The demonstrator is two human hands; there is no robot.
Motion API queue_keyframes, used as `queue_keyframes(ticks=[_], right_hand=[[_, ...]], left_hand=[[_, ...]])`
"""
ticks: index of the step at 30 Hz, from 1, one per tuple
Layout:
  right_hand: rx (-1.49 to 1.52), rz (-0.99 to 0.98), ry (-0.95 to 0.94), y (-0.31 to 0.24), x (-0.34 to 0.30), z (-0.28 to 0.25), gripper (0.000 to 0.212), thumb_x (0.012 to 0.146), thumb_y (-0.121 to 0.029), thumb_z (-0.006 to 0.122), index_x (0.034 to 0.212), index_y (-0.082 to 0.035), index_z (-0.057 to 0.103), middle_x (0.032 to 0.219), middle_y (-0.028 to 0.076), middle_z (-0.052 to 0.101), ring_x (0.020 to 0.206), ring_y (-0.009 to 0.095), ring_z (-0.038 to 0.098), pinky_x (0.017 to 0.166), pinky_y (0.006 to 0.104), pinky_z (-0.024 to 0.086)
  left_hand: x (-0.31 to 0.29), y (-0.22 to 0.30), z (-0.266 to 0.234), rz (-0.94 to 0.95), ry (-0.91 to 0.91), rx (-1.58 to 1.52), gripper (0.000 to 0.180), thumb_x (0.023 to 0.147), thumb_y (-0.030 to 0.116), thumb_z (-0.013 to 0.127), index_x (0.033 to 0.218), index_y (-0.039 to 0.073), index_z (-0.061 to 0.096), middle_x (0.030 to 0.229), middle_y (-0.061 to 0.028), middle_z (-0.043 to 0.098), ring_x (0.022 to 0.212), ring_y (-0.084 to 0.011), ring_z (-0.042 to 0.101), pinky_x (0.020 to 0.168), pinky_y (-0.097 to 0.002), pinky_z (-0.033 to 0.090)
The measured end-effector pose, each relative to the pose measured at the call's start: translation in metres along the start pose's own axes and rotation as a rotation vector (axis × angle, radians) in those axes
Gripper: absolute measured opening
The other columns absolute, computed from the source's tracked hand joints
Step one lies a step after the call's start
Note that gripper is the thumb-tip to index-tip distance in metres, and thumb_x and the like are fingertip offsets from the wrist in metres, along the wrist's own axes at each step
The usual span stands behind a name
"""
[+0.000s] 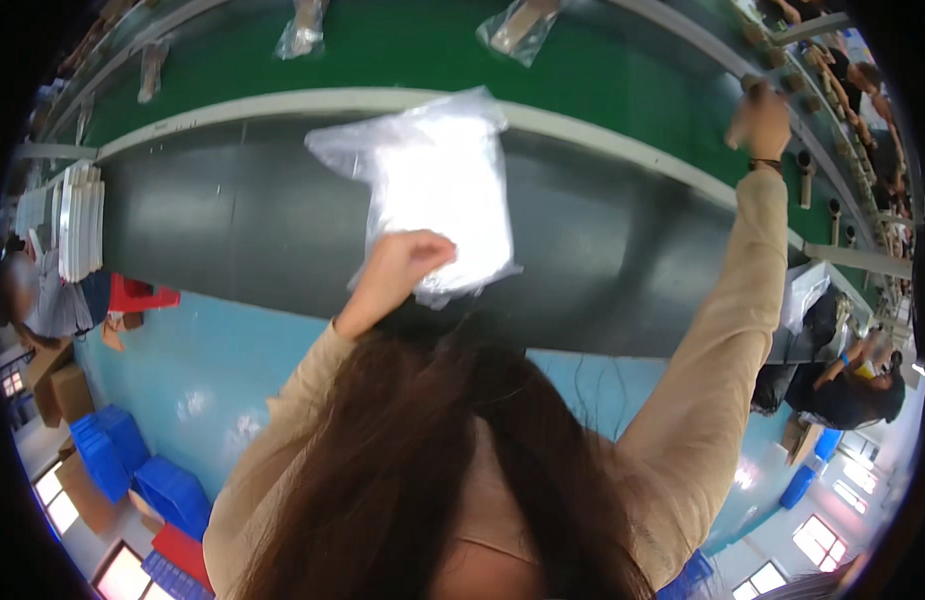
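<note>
On the dark worktop in front of me lies a bright white, flat pile of clear plastic bags (443, 190), its crinkled edges sticking out around it. My left hand (398, 275) rests on the pile's near edge, fingers drawn together in a pinch on the plastic. Stretched far out to the right, my right hand (768, 125) is over the green conveyor belt (623, 80). Blur covers its fingertips, so whether they grip anything is not clear. Along the belt's far side lie a bagged part (523, 28) and another bagged part (305, 28).
A pale rail (283, 103) divides belt from dark worktop (253, 200). White panels (83, 220) stand upright at the left end. A white bin (808, 295) sits at the right end, near a seated person (853, 385). Blue crates (173, 490) stand on the floor behind left.
</note>
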State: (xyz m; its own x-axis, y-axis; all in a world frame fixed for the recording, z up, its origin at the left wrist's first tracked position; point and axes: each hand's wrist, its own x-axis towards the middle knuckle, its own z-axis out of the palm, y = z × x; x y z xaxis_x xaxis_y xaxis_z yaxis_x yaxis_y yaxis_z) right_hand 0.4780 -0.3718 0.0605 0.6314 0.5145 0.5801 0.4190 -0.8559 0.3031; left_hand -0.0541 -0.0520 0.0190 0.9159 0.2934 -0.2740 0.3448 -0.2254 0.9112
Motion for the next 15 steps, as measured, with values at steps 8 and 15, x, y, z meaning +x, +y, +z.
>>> queue_keyframes(ticks=[8,15], right_hand=[[1.479,0.521,0.208,-0.128,-0.155,-0.182,0.054,0.084,-0.017,0.074,0.124,-0.001,0.042,0.115,0.011,0.055,0.106,0.021,0.055,0.087,0.0314,0.047],[1.281,0.442,0.340,-0.292,-0.276,-0.283,0.069,0.066,0.000,0.076,0.123,-0.006,0.038,0.117,0.011,0.042,0.107,0.022,0.048,0.094,0.0381,0.042]], left_hand=[[0.015,-0.007,0.005,0.140,0.013,0.006,0.016,0.086,0.011,0.069,0.095,-0.002,0.071,0.091,-0.0083,0.072,0.081,-0.0124,0.066,0.076,-0.0247,0.052],[0.008,-0.002,0.019,0.194,0.112,-0.033,0.016,0.082,0.011,0.073,0.091,-0.002,0.072,0.082,-0.0082,0.073,0.074,-0.0121,0.068,0.069,-0.0240,0.052]])
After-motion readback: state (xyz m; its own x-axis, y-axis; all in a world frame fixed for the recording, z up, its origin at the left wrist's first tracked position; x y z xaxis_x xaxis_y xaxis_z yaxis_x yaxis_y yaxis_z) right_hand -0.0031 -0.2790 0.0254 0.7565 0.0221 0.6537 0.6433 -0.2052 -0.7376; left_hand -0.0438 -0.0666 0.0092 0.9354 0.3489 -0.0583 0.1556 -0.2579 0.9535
